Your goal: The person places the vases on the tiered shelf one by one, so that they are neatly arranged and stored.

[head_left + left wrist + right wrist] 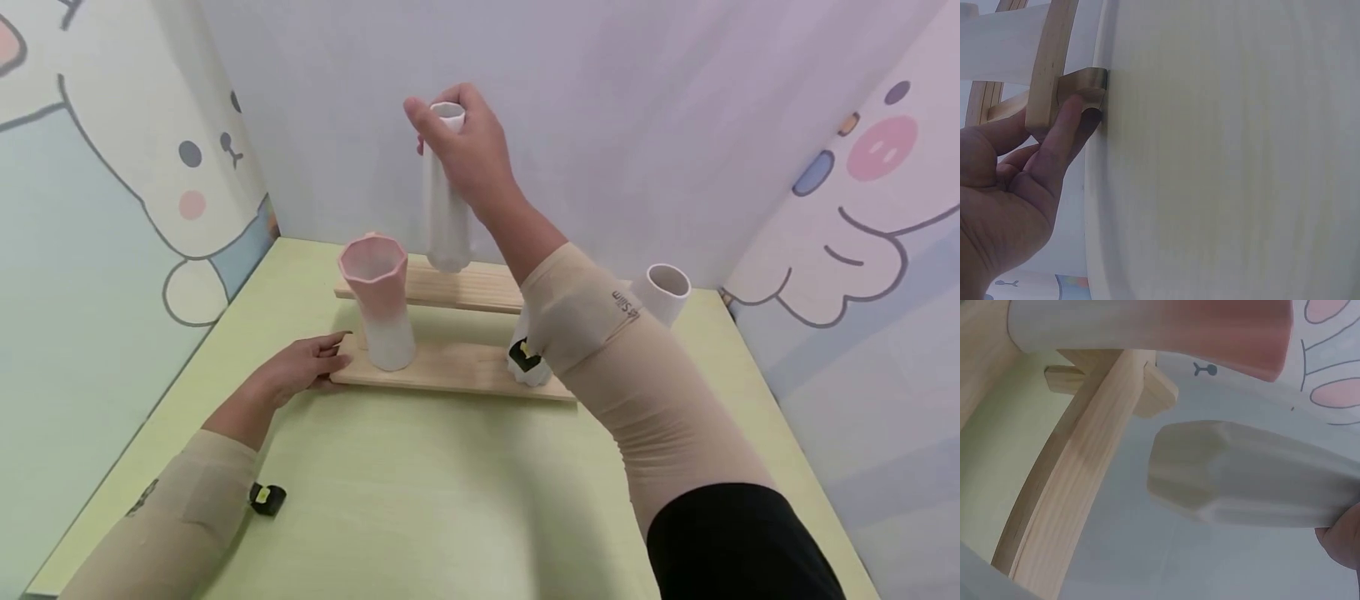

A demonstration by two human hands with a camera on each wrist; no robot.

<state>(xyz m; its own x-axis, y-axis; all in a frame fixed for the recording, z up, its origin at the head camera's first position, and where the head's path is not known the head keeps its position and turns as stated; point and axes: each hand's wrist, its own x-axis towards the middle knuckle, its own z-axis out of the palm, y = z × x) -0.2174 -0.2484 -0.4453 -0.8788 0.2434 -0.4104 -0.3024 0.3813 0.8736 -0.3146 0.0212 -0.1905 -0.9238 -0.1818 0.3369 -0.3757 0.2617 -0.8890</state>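
Observation:
My right hand (480, 154) grips a tall white faceted vase (447, 208) near its rim, holding it upright above the back plank of a two-tier wooden rack (450, 367). In the right wrist view the base of that white vase (1210, 472) is apart from the wood, with a fingertip at its far end. My left hand (300, 367) holds the left end of the front plank; in the left wrist view its thumb and fingers pinch the rack's end (1047, 75). A pink-and-white vase (382, 308) stands on the front plank beside the left hand.
A ribbed white vase (531, 371) stands at the front plank's right, partly covered by my right sleeve. Behind that forearm another white vase (667, 287) shows its open mouth. The rack rests on a pale green table (420, 483), with cartoon-printed walls (847, 208) on both sides.

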